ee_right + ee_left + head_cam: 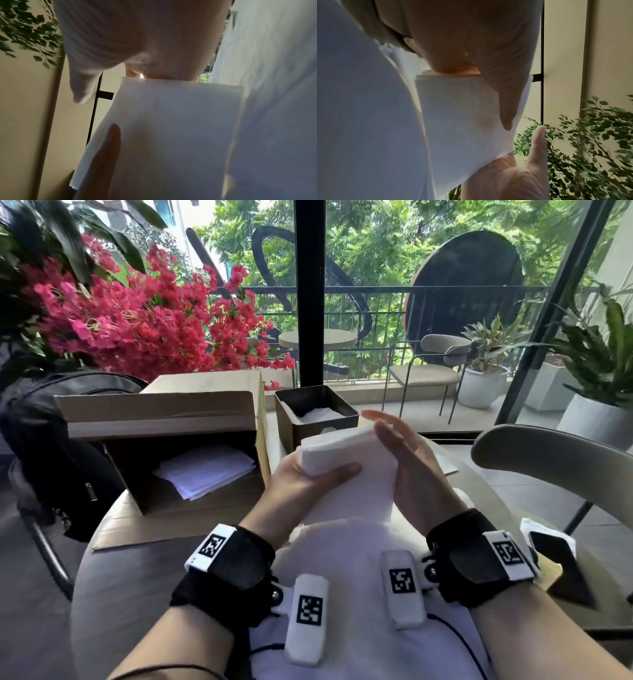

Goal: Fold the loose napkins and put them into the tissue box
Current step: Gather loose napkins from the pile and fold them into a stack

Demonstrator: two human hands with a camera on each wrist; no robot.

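A thick stack of folded white napkins (337, 448) is held up over the table in front of me. My left hand (325, 472) grips its near end, thumb across the top and fingers underneath. My right hand (388, 434) lies flat against the stack's right side with straight fingers. The left wrist view shows the left thumb (506, 111) lying on the napkins (462, 115). The right wrist view shows the same stack (180, 121) under the right palm. The tissue box (294, 422), dark and square with an open top, stands just behind the hands with white napkins inside.
An open cardboard box (164, 419) with loose white napkins (205, 470) lies at the left on the round table (137, 583). A black backpack (58, 446) sits further left. A dark phone (555, 559) lies at the right, beside a chair back (548, 453).
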